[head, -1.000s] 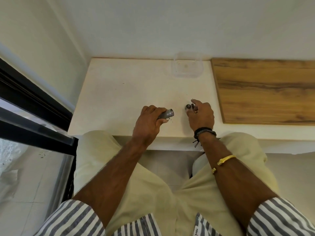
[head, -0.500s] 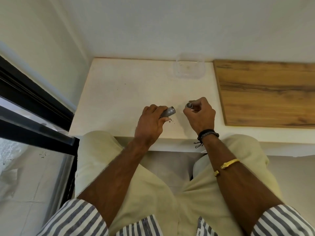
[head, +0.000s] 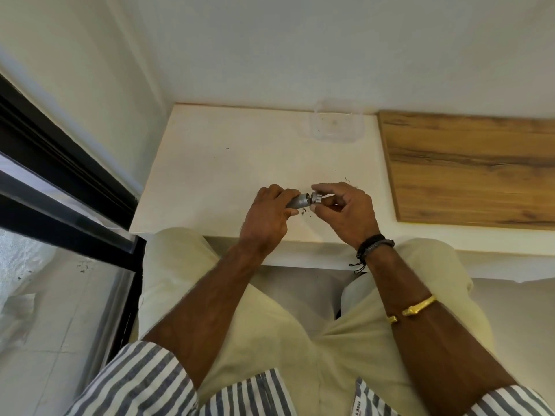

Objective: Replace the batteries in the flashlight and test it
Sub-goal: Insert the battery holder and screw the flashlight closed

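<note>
Gripping the flashlight body (head: 298,202) in the left hand (head: 267,219) above the near edge of the tabletop (head: 222,175), long axis left to right; pinching the cap (head: 316,197) in the right hand (head: 345,213), aligned, seemingly touching its open end.

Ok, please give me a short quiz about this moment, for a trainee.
1. True or false: the left hand grips the flashlight body.
2. The right hand pinches: A) the metal cap, B) a battery, C) nothing.
3. Fill in: the clear container stands to the ___ of the wooden board.
Key: 1 true; 2 A; 3 left.
</note>
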The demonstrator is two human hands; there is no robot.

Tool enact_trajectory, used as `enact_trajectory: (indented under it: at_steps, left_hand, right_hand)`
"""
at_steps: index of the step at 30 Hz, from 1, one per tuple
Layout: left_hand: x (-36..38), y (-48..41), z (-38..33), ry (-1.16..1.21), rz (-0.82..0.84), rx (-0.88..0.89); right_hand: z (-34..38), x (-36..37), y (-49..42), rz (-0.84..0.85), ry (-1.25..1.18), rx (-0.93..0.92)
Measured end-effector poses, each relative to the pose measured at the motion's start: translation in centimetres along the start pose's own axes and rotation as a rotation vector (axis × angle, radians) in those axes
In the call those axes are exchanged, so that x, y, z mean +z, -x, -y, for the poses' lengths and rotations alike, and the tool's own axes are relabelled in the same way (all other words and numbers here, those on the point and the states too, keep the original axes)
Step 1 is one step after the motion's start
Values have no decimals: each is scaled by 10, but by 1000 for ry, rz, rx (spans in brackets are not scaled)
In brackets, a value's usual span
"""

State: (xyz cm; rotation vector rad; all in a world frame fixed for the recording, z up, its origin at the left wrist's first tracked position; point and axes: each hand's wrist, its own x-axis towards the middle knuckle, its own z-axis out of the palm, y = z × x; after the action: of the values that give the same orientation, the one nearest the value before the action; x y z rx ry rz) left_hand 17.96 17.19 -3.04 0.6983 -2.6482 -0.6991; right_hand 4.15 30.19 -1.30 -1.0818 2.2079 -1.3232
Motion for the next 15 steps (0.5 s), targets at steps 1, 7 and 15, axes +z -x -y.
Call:
enact_trajectory:
  at_steps: [1, 7, 15]
  left_hand:
    - [0, 0, 0, -3, 0, 5]
    - [0, 2, 1, -19, 16, 32]
    - [4, 2, 4, -24, 43, 66]
  right_hand:
    - [0, 0, 0, 0, 2, -2]
    - [0, 0, 2, 15, 38, -55]
    - [0, -3, 5, 50, 51, -106]
